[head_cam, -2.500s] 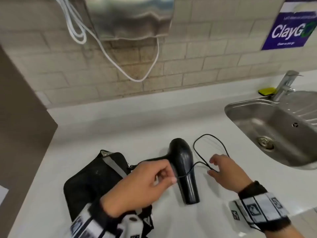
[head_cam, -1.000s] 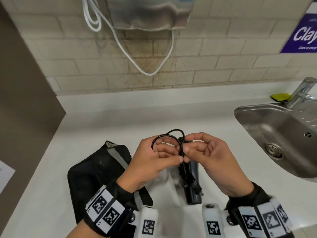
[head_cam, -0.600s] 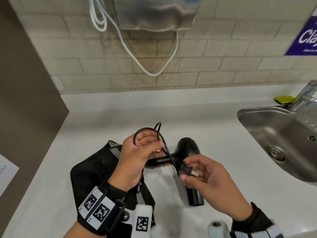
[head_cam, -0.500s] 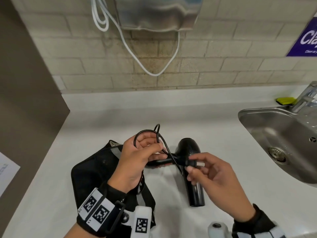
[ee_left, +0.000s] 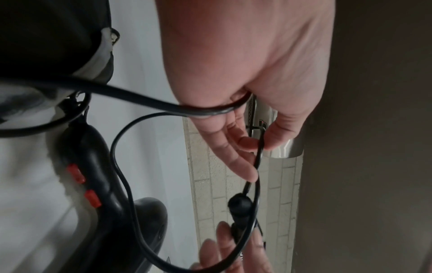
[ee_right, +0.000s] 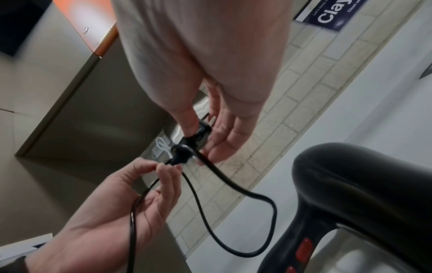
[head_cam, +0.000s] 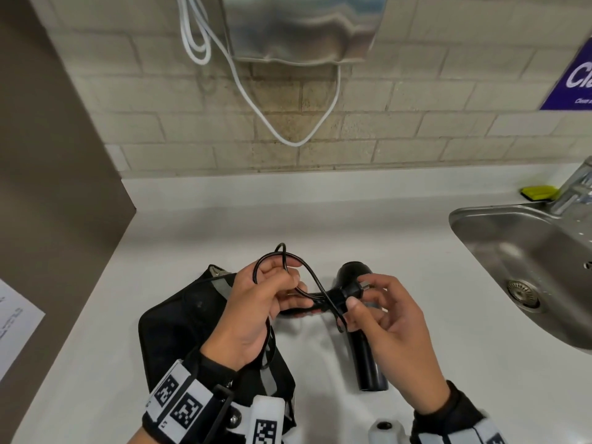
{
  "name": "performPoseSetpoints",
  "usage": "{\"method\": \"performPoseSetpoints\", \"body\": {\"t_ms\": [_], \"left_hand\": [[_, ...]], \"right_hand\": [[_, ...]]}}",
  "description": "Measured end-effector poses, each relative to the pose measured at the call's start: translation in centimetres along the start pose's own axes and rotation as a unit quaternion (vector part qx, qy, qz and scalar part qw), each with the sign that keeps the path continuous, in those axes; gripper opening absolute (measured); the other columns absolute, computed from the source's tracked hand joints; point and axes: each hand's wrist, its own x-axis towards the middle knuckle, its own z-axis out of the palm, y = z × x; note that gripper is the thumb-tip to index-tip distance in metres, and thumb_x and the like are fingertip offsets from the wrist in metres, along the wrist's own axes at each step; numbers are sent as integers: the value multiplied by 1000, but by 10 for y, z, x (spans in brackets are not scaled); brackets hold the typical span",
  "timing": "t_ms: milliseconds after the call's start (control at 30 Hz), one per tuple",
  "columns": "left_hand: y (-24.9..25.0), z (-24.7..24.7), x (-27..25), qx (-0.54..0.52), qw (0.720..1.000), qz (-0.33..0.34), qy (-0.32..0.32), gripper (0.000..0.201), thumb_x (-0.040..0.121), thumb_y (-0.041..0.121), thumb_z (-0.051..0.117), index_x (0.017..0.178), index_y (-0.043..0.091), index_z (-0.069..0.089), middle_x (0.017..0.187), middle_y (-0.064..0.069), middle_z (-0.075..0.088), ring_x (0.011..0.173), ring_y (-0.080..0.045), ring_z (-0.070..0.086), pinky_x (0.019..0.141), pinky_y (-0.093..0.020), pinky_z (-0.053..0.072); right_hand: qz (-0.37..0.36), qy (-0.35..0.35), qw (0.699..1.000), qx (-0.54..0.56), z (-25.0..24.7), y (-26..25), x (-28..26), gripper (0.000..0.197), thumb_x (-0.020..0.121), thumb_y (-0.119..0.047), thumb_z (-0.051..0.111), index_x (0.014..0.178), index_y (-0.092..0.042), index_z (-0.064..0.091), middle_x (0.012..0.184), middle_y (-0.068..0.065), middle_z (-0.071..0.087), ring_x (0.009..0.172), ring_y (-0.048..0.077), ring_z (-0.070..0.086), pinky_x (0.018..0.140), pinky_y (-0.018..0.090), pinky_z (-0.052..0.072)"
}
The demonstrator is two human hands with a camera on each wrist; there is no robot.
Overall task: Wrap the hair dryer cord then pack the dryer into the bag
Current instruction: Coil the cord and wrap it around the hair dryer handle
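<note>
The black hair dryer [head_cam: 365, 350] lies on the white counter, nozzle toward me, its handle pointing left under my hands. Left of it lies the black bag [head_cam: 179, 328] with a grey strap. My left hand [head_cam: 288, 283] is raised above the bag's edge and grips several loops of the black cord [head_cam: 307, 277]. My right hand [head_cam: 357, 299] pinches the plug [head_cam: 350, 291] between thumb and fingers just above the dryer's body. The right wrist view shows the plug [ee_right: 198, 133] in that pinch, the cord [ee_right: 233, 184] sagging from it, and the dryer [ee_right: 362, 194] below.
A steel sink [head_cam: 474, 219] with a faucet [head_cam: 573, 187] and a yellow sponge [head_cam: 538, 192] is at the right. A steel wall dryer [head_cam: 301, 27] and a hanging white cable [head_cam: 288, 129] are above. A brown panel [head_cam: 48, 187] bounds the left.
The hands, close together a second ago, have parted. My right hand drew the plug end rightward over the dryer and now pinches it, while my left keeps the coiled loops.
</note>
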Motion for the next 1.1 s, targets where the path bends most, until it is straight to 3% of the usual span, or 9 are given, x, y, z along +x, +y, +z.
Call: {"method": "performPoseSetpoints", "body": {"t_ms": [167,267,333,400,467,633,800,933,1100], "left_hand": [[4,-2,-1,-22,1000,-11,5,20,90,-12,50,97,-3,66,62,-6,60,58,-19,64,48,-27,54],[5,-2,-2,-35,999,-19,-13,22,90,-11,53,106,-2,65,63,-6,59,59,-17,64,47,-26,53],[6,-2,-3,-30,999,-24,-32,25,86,-4,61,110,0,64,63,-7,63,57,-18,64,49,-26,55],[6,-2,-4,-18,998,-23,-53,30,77,2,69,106,2,62,68,-13,66,58,-21,66,55,-28,59],[4,-2,-5,-5,997,-23,-74,29,74,3,72,100,3,60,73,-16,67,59,-23,69,63,-33,63],[1,0,-4,-5,997,-13,-78,29,75,7,73,99,2,58,73,-14,68,63,-23,71,62,-27,61],[8,-9,-5,59,997,-5,-50,20,83,17,69,95,4,61,69,-4,58,45,-10,42,42,-20,39],[18,-18,-8,116,992,-21,-43,16,84,25,67,86,10,64,60,-1,50,41,-8,30,38,-16,28],[40,-27,-14,122,991,27,-46,15,85,27,64,80,12,63,59,-1,45,42,-8,26,40,-17,23]], "right_hand": [[29,-61,996,-61,1,7,-2,16,96,-15,54,106,-15,67,80,7,71,70,15,70,67,26,54],[60,-128,982,-127,1,6,-7,44,99,-48,38,99,-19,70,85,11,67,80,13,65,76,28,51],[43,-142,973,-176,3,6,-10,53,95,-59,31,103,-22,68,93,0,68,92,8,62,80,21,48],[0,-97,980,-174,9,2,-13,40,90,-56,44,118,-32,59,112,-13,65,106,-2,58,84,8,43],[-71,-50,977,-196,13,0,-13,54,80,-55,64,124,-27,53,119,-14,58,111,-1,55,87,6,41],[-189,2,944,-272,21,3,-7,15,83,-32,73,93,-22,69,110,-6,61,109,3,57,90,10,43],[-142,56,976,-157,10,-16,0,18,89,-31,59,80,-22,70,102,-6,71,101,9,65,86,13,45],[-125,123,983,-45,-19,-40,14,26,97,-25,50,79,-14,65,78,9,73,66,16,66,60,15,47],[-15,149,967,-204,-81,-19,27,32,98,-28,52,73,-12,65,76,0,73,64,13,64,65,26,50]]}}
